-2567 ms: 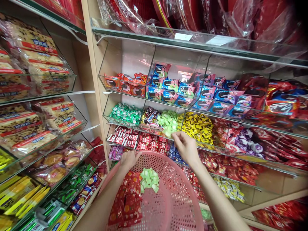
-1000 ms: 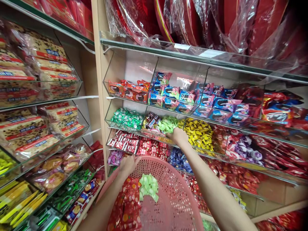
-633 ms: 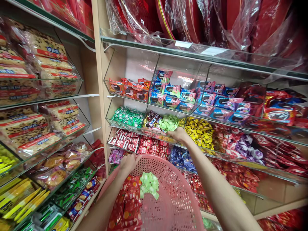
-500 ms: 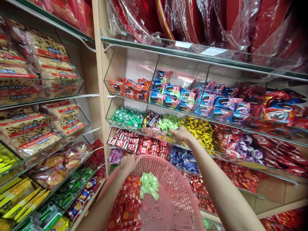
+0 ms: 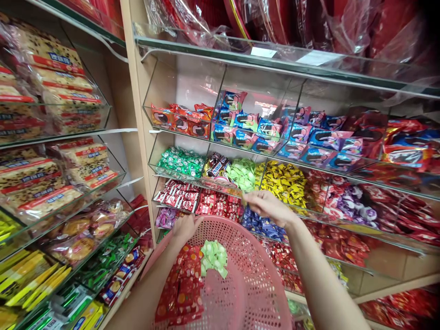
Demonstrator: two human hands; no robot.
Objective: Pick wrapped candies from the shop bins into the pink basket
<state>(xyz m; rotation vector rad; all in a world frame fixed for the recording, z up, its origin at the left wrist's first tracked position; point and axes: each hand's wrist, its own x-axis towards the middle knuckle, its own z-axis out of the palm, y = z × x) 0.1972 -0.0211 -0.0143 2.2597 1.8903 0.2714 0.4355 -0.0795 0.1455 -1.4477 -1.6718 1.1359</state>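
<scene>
A round pink plastic basket (image 5: 256, 270) with a perforated wall is in front of me. My left hand (image 5: 184, 229) is closed over its far left rim. In the basket lie red wrapped packets (image 5: 180, 293) and a small heap of light green wrapped candies (image 5: 213, 257). My right hand (image 5: 270, 207) hovers above the basket's far side, just in front of the shelf, with its fingers curled together; what is inside them is hidden. Behind it, the shelf bin holds more light green candies (image 5: 241, 173), with Snickers packs (image 5: 216, 166) at their left.
Green candies (image 5: 180, 161) and yellow candies (image 5: 283, 181) fill neighbouring bins. Below are blue candies (image 5: 261, 224) and red-and-white packets (image 5: 177, 195). Glass shelf edges (image 5: 240, 50) run across in front of me. Packaged bread (image 5: 51, 165) is stacked on the left shelves.
My right hand has drawn back and down from the light green candies, out of the shelf bin. My left hand keeps its hold on the basket rim. The view has shifted slightly.
</scene>
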